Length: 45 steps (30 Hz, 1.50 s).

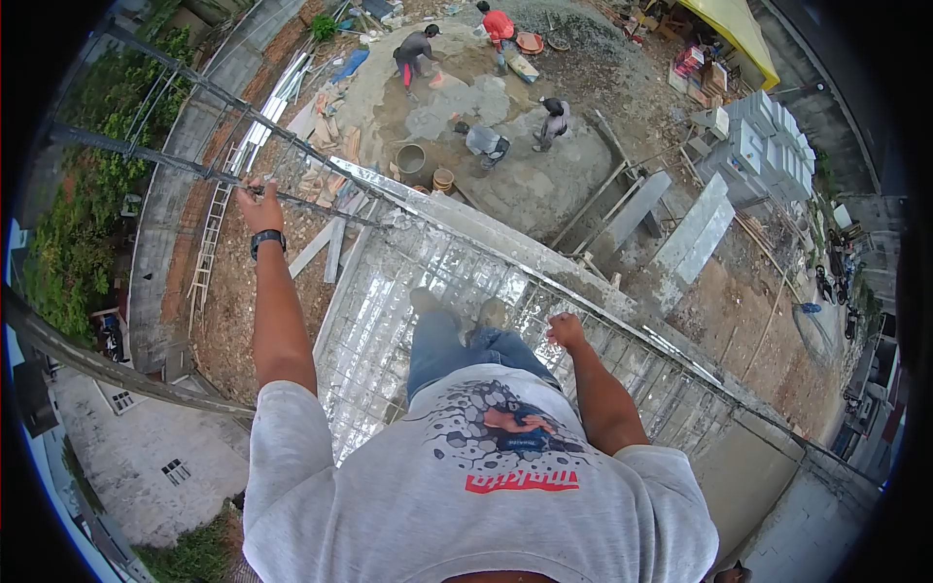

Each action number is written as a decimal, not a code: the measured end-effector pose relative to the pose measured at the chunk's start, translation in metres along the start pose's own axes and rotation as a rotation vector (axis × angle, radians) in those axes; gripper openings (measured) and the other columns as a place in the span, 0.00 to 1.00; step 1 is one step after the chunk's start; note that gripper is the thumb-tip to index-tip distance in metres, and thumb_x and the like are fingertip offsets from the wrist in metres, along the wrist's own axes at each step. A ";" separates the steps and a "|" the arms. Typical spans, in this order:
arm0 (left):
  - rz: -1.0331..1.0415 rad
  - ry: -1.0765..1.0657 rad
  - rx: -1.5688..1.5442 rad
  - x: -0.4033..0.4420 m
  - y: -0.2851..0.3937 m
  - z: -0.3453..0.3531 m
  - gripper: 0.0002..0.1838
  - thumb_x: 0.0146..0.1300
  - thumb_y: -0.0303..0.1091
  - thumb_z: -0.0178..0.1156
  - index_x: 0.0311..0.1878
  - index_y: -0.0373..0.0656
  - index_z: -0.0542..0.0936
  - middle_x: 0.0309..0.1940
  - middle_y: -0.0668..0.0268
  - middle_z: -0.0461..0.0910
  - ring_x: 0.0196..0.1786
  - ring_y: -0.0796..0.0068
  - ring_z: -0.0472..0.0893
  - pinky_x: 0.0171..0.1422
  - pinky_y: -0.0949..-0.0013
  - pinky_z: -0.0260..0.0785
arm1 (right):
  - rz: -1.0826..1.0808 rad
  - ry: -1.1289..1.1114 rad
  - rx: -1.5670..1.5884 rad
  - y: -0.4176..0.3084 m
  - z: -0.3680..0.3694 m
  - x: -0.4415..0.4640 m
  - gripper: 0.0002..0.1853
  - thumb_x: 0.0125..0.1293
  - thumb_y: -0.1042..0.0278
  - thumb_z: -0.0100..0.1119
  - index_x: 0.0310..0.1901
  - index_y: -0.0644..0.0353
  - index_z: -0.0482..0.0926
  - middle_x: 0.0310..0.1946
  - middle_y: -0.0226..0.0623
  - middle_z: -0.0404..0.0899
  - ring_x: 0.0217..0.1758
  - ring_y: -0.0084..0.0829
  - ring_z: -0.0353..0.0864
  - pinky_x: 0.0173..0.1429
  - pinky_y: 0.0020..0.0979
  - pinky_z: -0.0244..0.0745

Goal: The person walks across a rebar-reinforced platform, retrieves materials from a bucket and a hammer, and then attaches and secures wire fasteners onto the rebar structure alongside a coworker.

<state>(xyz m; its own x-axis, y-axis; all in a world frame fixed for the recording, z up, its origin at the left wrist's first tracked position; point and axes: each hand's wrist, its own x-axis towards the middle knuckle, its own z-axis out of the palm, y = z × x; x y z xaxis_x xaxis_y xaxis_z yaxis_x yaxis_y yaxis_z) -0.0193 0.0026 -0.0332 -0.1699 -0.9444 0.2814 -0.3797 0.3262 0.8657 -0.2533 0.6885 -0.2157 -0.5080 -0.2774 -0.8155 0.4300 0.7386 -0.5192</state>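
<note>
My left hand (260, 206), with a dark watch on the wrist, reaches out to the left. Its fingers are wrapped around a steel rebar (175, 163), part of a long tied bar cage rising from the slab's corner. My right hand (566, 330) hangs beside my right thigh, loosely curled, with nothing visible in it. Beneath me lies a shiny wet metal deck (374, 321) overlaid with a rebar mesh (622, 361). Both my shoes (424, 301) stand on this deck, close to its front edge.
Past the deck's edge beam (466, 219) is a drop to the ground, where several people work around wet concrete (466, 102). A bucket (410, 158), a ladder (210, 238), stacked grey blocks (768, 141) and a yellow tarp (734, 34) are below. Boards (695, 233) lean to the right.
</note>
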 end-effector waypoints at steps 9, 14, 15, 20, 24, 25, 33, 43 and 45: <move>0.035 0.008 -0.020 -0.003 0.006 0.002 0.35 0.64 0.30 0.71 0.71 0.36 0.65 0.56 0.64 0.77 0.55 0.72 0.76 0.56 0.69 0.70 | 0.030 0.023 -0.021 -0.005 0.004 -0.005 0.17 0.71 0.61 0.63 0.44 0.72 0.82 0.29 0.47 0.87 0.24 0.34 0.87 0.29 0.33 0.82; 0.042 0.015 -0.023 -0.003 0.006 0.000 0.34 0.64 0.28 0.71 0.71 0.37 0.66 0.55 0.64 0.78 0.54 0.72 0.77 0.56 0.68 0.71 | 0.058 0.008 -0.013 -0.007 0.006 -0.005 0.17 0.71 0.61 0.63 0.46 0.71 0.82 0.29 0.47 0.87 0.24 0.34 0.87 0.27 0.32 0.81; 0.034 0.012 -0.029 -0.004 0.007 -0.001 0.34 0.64 0.28 0.71 0.71 0.37 0.66 0.56 0.64 0.78 0.54 0.72 0.77 0.56 0.68 0.71 | 0.056 0.012 -0.024 -0.005 0.006 -0.002 0.17 0.71 0.61 0.63 0.46 0.71 0.82 0.29 0.47 0.87 0.24 0.34 0.87 0.26 0.32 0.81; -0.083 -0.015 -0.059 -0.014 0.035 -0.001 0.35 0.64 0.32 0.71 0.71 0.40 0.67 0.58 0.61 0.78 0.64 0.64 0.74 0.69 0.61 0.65 | -0.030 -0.007 -0.156 0.015 0.009 0.026 0.18 0.72 0.58 0.61 0.43 0.70 0.81 0.27 0.44 0.86 0.21 0.32 0.83 0.25 0.33 0.77; -0.108 -0.026 -0.085 -0.011 0.024 0.000 0.33 0.66 0.33 0.70 0.72 0.41 0.68 0.59 0.61 0.77 0.65 0.64 0.74 0.71 0.59 0.64 | -0.280 -0.039 -0.384 0.017 0.012 0.042 0.17 0.70 0.59 0.59 0.41 0.69 0.83 0.26 0.44 0.86 0.22 0.33 0.85 0.30 0.36 0.79; -0.096 -0.027 -0.036 -0.011 0.025 -0.002 0.33 0.66 0.33 0.70 0.71 0.41 0.68 0.60 0.61 0.77 0.65 0.64 0.73 0.71 0.59 0.64 | -0.361 -0.063 -0.447 0.022 0.015 0.052 0.17 0.70 0.60 0.58 0.41 0.69 0.83 0.26 0.44 0.86 0.23 0.33 0.85 0.30 0.36 0.79; 0.047 -0.019 -0.033 -0.005 0.003 -0.003 0.31 0.65 0.31 0.70 0.69 0.37 0.70 0.59 0.57 0.79 0.67 0.60 0.74 0.75 0.59 0.61 | -0.271 -0.026 -0.411 -0.024 0.042 0.054 0.16 0.67 0.59 0.59 0.38 0.67 0.84 0.27 0.44 0.87 0.25 0.34 0.87 0.33 0.35 0.83; 0.046 -0.029 -0.264 -0.027 0.038 -0.005 0.33 0.63 0.25 0.68 0.70 0.36 0.67 0.58 0.60 0.77 0.59 0.67 0.78 0.64 0.64 0.72 | -0.403 0.024 -0.510 -0.093 0.081 0.037 0.14 0.69 0.61 0.61 0.40 0.66 0.85 0.27 0.42 0.87 0.24 0.34 0.87 0.32 0.36 0.82; 0.022 -0.063 -0.275 -0.026 0.039 -0.010 0.34 0.63 0.25 0.67 0.71 0.37 0.66 0.60 0.61 0.77 0.59 0.69 0.78 0.60 0.64 0.74 | -0.237 0.018 -0.328 -0.120 0.099 0.026 0.16 0.70 0.59 0.60 0.41 0.67 0.84 0.27 0.43 0.87 0.25 0.34 0.87 0.33 0.36 0.82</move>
<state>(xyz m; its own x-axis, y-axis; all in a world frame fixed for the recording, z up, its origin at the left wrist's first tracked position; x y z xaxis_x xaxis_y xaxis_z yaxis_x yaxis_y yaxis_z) -0.0202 0.0392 -0.0025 -0.2345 -0.9300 0.2830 -0.1158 0.3157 0.9418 -0.2442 0.5317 -0.1995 -0.5786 -0.4547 -0.6771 0.0399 0.8134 -0.5803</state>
